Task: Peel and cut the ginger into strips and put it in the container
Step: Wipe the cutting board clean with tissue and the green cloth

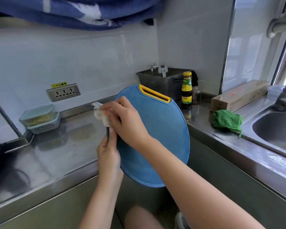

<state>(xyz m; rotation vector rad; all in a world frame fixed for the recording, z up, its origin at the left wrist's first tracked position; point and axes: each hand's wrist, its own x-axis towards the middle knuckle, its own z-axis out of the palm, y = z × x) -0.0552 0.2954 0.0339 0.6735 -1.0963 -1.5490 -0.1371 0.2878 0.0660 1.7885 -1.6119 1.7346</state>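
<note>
At the far left of the steel counter (56,146) two clear lidded boxes are stacked against the wall: the upper container (37,113) holds yellowish shreds that look like the ginger strips (40,119), too small to tell which way they lie; what is in the lower container (45,127) I cannot tell. Next, the left hand (108,156) has its fingers curled round a dark narrow tool (108,132), mostly hidden, its long axis running away from the person. Above it the right hand (125,119) pinches a crumpled white wad (100,114) against the tool's far end. Beneath the right hand lies a blue cutting board (158,138), overhanging the counter's inner corner, long axis front to back, yellow handle slot (153,93) at the far end. Behind it a grey bin (155,83) holds upright utensils, then a yellow-capped sauce bottle (186,90), a cardboard box (238,98), a green cloth (226,120) and the sink (274,128)
</note>
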